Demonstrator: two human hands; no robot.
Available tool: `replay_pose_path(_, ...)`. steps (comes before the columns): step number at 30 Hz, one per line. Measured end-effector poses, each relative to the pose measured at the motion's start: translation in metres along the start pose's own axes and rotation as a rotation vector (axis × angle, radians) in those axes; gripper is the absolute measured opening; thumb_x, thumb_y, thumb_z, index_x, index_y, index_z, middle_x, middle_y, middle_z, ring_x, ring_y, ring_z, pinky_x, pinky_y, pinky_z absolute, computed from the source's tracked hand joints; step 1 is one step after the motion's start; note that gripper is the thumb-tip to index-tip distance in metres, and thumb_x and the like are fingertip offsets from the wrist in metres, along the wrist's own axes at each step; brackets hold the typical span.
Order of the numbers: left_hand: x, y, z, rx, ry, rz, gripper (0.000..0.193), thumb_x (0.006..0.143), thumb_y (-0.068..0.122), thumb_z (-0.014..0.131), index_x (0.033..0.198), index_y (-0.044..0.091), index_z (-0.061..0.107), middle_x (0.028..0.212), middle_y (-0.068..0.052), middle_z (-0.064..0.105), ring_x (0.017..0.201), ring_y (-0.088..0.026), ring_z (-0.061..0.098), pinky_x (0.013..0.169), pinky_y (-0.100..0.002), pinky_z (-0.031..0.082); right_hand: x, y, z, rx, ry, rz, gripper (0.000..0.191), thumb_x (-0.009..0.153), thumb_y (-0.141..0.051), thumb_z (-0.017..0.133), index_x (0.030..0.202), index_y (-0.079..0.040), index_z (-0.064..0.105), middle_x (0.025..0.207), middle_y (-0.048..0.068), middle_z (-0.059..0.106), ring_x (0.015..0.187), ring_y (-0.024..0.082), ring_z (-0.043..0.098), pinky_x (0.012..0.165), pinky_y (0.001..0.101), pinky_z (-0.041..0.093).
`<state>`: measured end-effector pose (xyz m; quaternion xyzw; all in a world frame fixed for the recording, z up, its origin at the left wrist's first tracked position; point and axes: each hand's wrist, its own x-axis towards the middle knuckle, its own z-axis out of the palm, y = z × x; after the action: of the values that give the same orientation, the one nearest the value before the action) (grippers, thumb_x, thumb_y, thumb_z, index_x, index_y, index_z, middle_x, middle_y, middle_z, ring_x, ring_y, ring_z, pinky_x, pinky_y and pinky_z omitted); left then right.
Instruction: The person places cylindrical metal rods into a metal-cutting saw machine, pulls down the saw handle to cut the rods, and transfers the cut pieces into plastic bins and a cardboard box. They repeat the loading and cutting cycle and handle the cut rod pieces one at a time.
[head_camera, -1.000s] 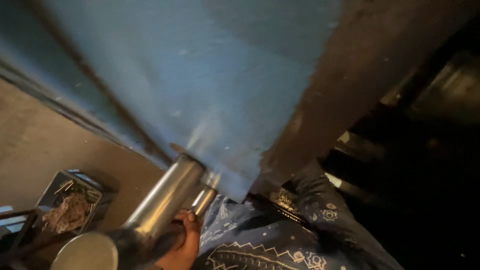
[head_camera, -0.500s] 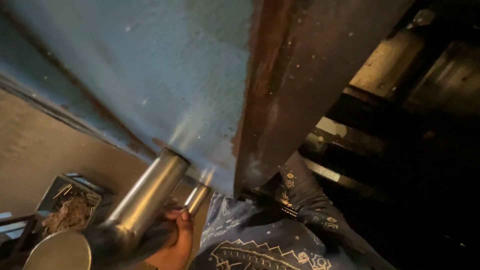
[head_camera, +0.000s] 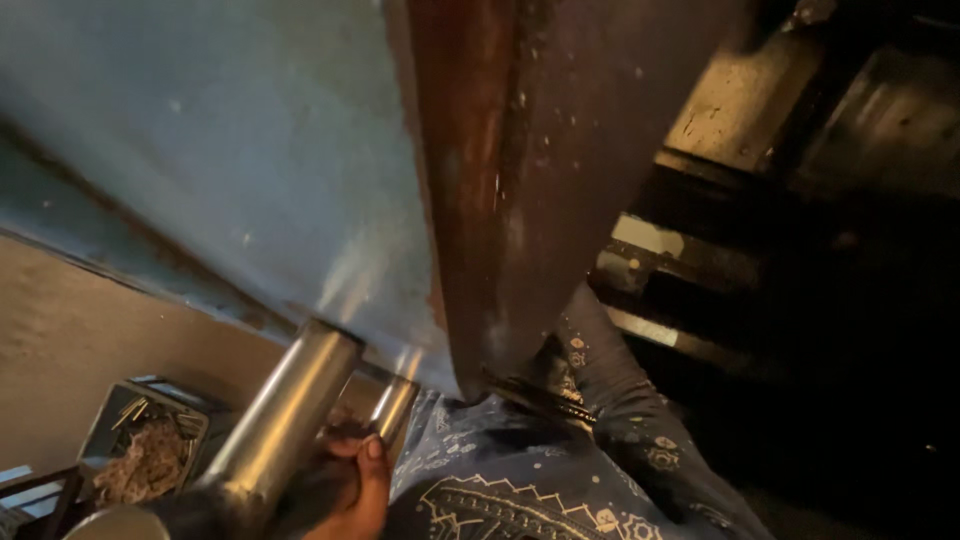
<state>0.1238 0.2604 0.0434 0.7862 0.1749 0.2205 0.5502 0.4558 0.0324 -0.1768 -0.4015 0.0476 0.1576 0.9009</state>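
My left hand (head_camera: 350, 485) is at the bottom edge, its fingers wrapped around a wide shiny steel pipe (head_camera: 285, 420) with the thumb up beside a thinner steel tube (head_camera: 393, 408). Both tubes butt against the underside of a big blue-painted metal panel (head_camera: 230, 170). A rusty brown plate edge (head_camera: 500, 200) runs down the panel's right side. My blue patterned sleeve (head_camera: 600, 400) reaches in under that rusty edge, and my right hand is hidden behind it.
A metal tray (head_camera: 150, 450) with metal shavings and small parts sits at lower left on a tan floor (head_camera: 80, 340). Dark machine frames and ledges (head_camera: 760, 230) fill the right side. More blue patterned cloth (head_camera: 500, 500) lies below.
The view has swung, so the rusty edge now stands nearer the middle and the tubes look closer. My left hand keeps its hold on the wide pipe.
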Motion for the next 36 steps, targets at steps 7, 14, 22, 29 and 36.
replay_pose_path(7,0.021,0.041,0.027,-0.244,0.113,0.354,0.023,0.085,-0.009,0.071,0.099,-0.001,0.055,0.091,-0.009,0.063,0.097,-0.023,0.066,0.091,-0.035,0.055,0.010,0.000,0.022,-0.031,-0.057,0.021,0.024,0.097,-0.016,0.055,0.120,-0.012,0.058,0.087,0.005,0.064,0.063,0.013,0.060,0.054,0.0295,0.050)
replay_pose_path(14,0.025,0.049,0.020,-0.088,0.025,0.397,0.014,0.087,-0.012,0.069,0.087,-0.002,0.059,0.084,-0.009,0.065,0.078,-0.023,0.067,0.078,-0.035,0.056,0.032,-0.010,0.041,-0.072,-0.099,0.026,0.026,0.096,-0.015,0.055,0.121,-0.012,0.058,0.087,0.006,0.065,0.063,0.013,0.060,0.053,0.0298,0.050)
replay_pose_path(22,0.029,0.051,0.019,-0.046,-0.026,0.515,0.012,0.091,-0.013,0.065,0.085,-0.003,0.059,0.077,-0.011,0.063,0.075,-0.020,0.064,0.087,-0.035,0.053,0.045,-0.019,0.052,-0.080,-0.110,0.029,0.028,0.094,-0.013,0.055,0.122,-0.012,0.059,0.087,0.006,0.066,0.062,0.013,0.061,0.052,0.0300,0.050)
replay_pose_path(29,0.020,0.047,0.025,-0.228,0.066,0.287,0.011,0.090,-0.010,0.067,0.089,-0.004,0.059,0.080,-0.010,0.065,0.074,-0.017,0.065,0.073,-0.031,0.055,0.043,-0.012,0.049,-0.046,-0.108,0.029,0.031,0.093,-0.012,0.055,0.123,-0.012,0.059,0.087,0.007,0.067,0.062,0.014,0.061,0.052,0.0302,0.050)
replay_pose_path(36,0.020,0.045,0.023,-0.052,0.075,0.317,0.008,0.088,-0.009,0.069,0.088,-0.006,0.062,0.083,-0.010,0.068,0.070,-0.014,0.066,0.072,-0.029,0.055,0.028,-0.009,0.050,-0.031,-0.096,0.009,0.033,0.091,-0.011,0.055,0.124,-0.012,0.059,0.087,0.008,0.068,0.061,0.014,0.061,0.051,0.0304,0.050)
